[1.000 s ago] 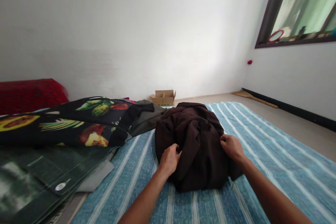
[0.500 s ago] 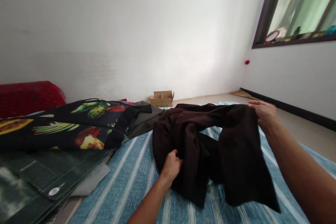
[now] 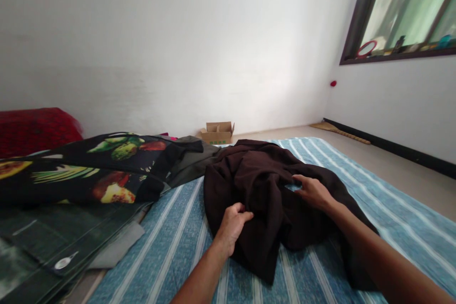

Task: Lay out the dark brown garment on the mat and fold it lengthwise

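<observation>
A dark brown garment [image 3: 260, 185] lies crumpled on a blue striped mat [image 3: 356, 180]. My left hand [image 3: 233, 223] is closed on a fold at the garment's near left side. My right hand [image 3: 311, 191] rests on the cloth near its middle, fingers pinching a fold beside a small gap where the mat shows through. A flap of the garment spreads to the right under my right forearm.
A black fruit-print cloth [image 3: 107, 171] and dark green folded fabric [image 3: 46, 242] lie at the left, with a red cushion [image 3: 35, 128] behind. A small cardboard box [image 3: 218, 133] stands by the far wall. Bare floor [image 3: 399, 171] runs along the right wall under a window [image 3: 406, 9].
My right hand had lifted one side of the garment up and to the right, opening the bundle. It has since come back down onto the cloth's middle, and the garment lies more spread out.
</observation>
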Available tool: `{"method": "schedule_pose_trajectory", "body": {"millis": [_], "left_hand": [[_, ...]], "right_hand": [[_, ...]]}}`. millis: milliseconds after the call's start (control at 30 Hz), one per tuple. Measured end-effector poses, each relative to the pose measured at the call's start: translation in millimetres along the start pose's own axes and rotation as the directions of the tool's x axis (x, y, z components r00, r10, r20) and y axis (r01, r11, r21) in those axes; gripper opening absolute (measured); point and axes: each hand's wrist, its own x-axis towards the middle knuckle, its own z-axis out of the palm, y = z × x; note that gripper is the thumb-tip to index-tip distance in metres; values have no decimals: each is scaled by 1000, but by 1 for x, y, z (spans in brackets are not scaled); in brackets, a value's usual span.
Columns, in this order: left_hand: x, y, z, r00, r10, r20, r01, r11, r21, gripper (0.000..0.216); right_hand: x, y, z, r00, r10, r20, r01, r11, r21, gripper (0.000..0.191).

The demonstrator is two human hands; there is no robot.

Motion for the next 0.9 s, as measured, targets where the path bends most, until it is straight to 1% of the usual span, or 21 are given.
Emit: {"method": "schedule_pose_trajectory", "body": {"millis": [67, 133, 233, 333, 400, 467, 533, 600, 667, 733, 800, 833, 900], "left_hand": [[0, 0, 0, 1000, 5, -14, -5, 1000, -8, 12], [-1, 2, -1, 1000, 6, -19, -6, 999, -32, 14], [-4, 6, -2, 1000, 0, 0, 0, 996, -92, 17], [-8, 12, -1, 999, -10, 32, 14, 992, -125, 16], [-10, 15, 1, 998, -26, 52, 33, 989, -143, 16], [-12, 18, 4, 996, -43, 76, 55, 985, -165, 16], [-13, 22, 5, 993, -51, 103, 69, 980, -188, 17], [-14, 28, 7, 991, -49, 125, 75, 975, -210, 17], [-15, 38, 9, 989, -37, 141, 69, 970, -233, 16], [-16, 51, 15, 986, -18, 165, 62, 962, -265, 17], [-18, 64, 27, 979, 9, 204, 54, 952, -300, 18], [-19, 69, 35, 974, 23, 227, 49, 951, -307, 19], [-24, 75, 53, 951, 47, 306, 50, 953, -298, 21]], "right_hand": [[4, -6, 8, 999, 41, 24, -41, 999, -31, 56], [11, -5, 11, 991, 129, 24, -127, 989, -69, 60], [24, 3, 9, 966, 259, 11, -256, 961, -109, 64], [40, 13, 4, 953, 303, -10, -303, 949, -90, 63], [52, 20, 2, 949, 314, -10, -314, 948, -53, 59], [64, 27, 3, 942, 336, 22, -335, 942, -16, 52], [75, 33, 4, 933, 354, 63, -356, 935, 15, 38], [84, 39, 0, 936, 346, 65, -349, 936, 47, 27], [93, 43, -15, 945, 325, -16, -323, 943, 83, 25], [103, 45, -40, 940, 295, -173, -279, 954, 109, 28], [115, 47, -68, 903, 248, -352, -223, 968, 113, 39], [120, 47, -81, 882, 217, -418, -186, 976, 113, 44], [127, 49, -99, 852, 157, -500, -116, 987, 111, 56]]}}
